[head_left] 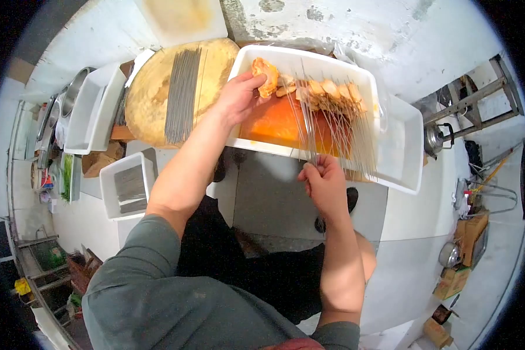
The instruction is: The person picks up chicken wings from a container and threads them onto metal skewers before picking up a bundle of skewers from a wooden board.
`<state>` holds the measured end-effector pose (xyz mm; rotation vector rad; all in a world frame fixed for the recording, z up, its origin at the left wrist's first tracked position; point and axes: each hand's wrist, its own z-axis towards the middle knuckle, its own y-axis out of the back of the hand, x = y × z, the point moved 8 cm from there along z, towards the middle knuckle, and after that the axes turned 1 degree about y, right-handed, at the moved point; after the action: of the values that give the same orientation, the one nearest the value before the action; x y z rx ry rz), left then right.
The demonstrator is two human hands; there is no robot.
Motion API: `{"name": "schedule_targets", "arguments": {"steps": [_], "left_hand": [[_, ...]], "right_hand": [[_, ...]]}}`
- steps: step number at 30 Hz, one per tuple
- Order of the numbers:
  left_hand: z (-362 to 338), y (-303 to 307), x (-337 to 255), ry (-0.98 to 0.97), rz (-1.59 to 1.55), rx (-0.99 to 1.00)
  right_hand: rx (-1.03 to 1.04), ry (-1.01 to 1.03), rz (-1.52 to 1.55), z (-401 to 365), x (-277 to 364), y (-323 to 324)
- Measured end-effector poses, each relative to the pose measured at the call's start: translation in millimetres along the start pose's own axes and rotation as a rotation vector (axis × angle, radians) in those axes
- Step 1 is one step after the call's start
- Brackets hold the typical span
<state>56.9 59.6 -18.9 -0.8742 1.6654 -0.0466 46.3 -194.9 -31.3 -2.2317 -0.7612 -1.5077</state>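
Observation:
My left hand pinches a piece of orange marinated meat over the left end of a white tub. My right hand is closed around the lower ends of thin metal skewers, in front of the tub's near rim. How many skewers it grips I cannot tell. Beside them, more skewers slant out of the tub with meat pieces threaded on their far ends. Orange-red marinade shows below in the tub.
To the left, a row of bare skewers lies on a round wooden chopping block. A small white bin with skewers in it stands nearer me. Another white tub adjoins on the right, near a kettle. A wall rises behind.

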Motion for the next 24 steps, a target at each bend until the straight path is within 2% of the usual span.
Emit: {"name": "schedule_targets", "arguments": {"steps": [9,24], "left_hand": [[13,-1,-2,0.008,-0.163,0.113],[13,2,-1,-0.029,-0.092,0.070]], "right_hand": [[0.040,-0.054,0.095,11,-1,-21],[0.057,-0.090,0.171,11,-5,-32]]}}
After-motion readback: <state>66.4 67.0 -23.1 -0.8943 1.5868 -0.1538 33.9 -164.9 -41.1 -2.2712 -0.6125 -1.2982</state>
